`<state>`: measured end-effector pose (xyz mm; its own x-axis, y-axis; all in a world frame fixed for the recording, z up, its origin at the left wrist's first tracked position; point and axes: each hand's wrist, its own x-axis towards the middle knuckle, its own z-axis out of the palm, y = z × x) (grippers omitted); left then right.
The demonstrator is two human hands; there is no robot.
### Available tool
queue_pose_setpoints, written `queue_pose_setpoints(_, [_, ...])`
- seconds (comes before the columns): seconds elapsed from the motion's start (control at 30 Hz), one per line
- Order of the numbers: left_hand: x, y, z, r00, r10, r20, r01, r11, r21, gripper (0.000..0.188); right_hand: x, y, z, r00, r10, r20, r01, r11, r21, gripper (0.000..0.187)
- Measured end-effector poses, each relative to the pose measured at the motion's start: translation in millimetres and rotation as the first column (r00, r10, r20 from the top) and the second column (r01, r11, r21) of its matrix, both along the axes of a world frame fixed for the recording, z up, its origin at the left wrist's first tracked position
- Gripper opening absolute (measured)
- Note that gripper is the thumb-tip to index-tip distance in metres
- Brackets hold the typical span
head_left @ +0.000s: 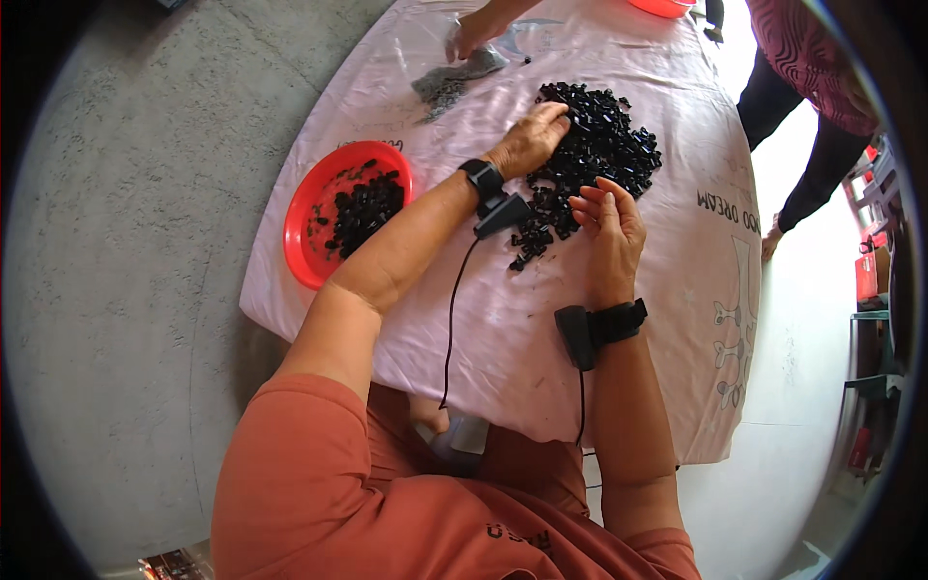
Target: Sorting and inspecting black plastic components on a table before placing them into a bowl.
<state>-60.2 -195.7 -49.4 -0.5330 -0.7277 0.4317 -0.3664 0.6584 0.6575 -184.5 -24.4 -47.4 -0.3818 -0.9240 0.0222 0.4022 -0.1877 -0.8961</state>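
A loose pile of small glossy black plastic parts lies on the cloth-covered table in front of me. My left hand rests at the pile's left edge, its fingers bent together at the black parts; what lies between the fingertips is hidden. By the pile's near right side is my right hand, palm turned partly inward and fingertips drawn together; anything in them is too small to make out. To the left of my left forearm stands a red basin holding more of the black parts.
Pink printed cloth covers the table. Beyond the red basin, another person's hand is over a clear bag of small grey parts. A second person stands at the far right. Cables hang from my wrist-worn devices.
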Motion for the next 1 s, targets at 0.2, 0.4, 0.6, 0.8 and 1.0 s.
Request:
queue_pose_setpoints(0.2, [20, 60, 36, 0.983, -0.011, -0.182, 0.039, 0.988, 0.152, 0.039, -1, -4, -2, 1.000, 0.016, 0.018, -0.016, 0.999, -0.031, 0.023])
queue_pose_setpoints(0.4, [82, 117, 23, 0.926, 0.346, -0.147, -0.310, 0.924, 0.222, 0.024, -6, -3, -6, 0.995, 0.036, -0.091, -0.039, 0.999, -0.036, 0.019])
queue_pose_setpoints(0.6, [103, 139, 0, 0.855, 0.517, 0.045, -0.515, 0.856, -0.048, 0.013, 1, 1, -7, 0.982, 0.068, -0.174, -0.078, 0.996, -0.048, 0.012])
queue_pose_setpoints(0.8, [85, 138, -4, 0.828, 0.552, 0.094, -0.547, 0.834, -0.074, 0.009, 5, -3, -15, 0.888, 0.123, -0.443, -0.150, 0.988, -0.025, 0.009])
queue_pose_setpoints(1.0, [86, 134, -12, 0.790, 0.589, 0.171, -0.584, 0.808, -0.085, 0.008, 6, 1, -12, 0.755, 0.140, -0.640, -0.194, 0.981, -0.014, 0.013])
